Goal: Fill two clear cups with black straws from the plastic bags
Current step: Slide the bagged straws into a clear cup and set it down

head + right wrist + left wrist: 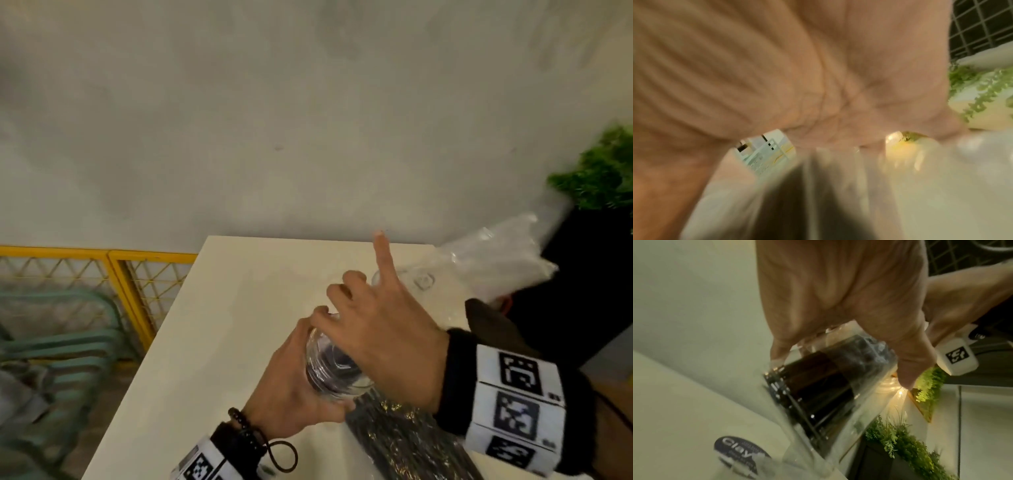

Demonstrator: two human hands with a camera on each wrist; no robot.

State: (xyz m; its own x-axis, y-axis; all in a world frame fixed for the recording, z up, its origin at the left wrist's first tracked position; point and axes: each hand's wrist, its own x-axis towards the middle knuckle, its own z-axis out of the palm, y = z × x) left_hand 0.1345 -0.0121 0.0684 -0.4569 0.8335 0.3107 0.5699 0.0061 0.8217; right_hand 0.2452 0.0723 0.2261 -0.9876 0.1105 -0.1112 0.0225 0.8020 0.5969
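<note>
Both hands are working a bundle of black straws into a clear cup above the desk.

The clear cup (337,371) is lying tilted on its side just above the white desk (219,308), with black straws (818,386) showing through its wall. The left hand (291,383) is cradling it from below, its fingers (908,369) curling round the wall. The right hand (383,329) is coming over the cup's mouth, index finger pointing straight up, the others bending onto the rim. A plastic bag of black straws (407,442) is lying beneath the wrists; a second clear cup (411,279) and a pale bag (496,253) are lying farther back.
</note>
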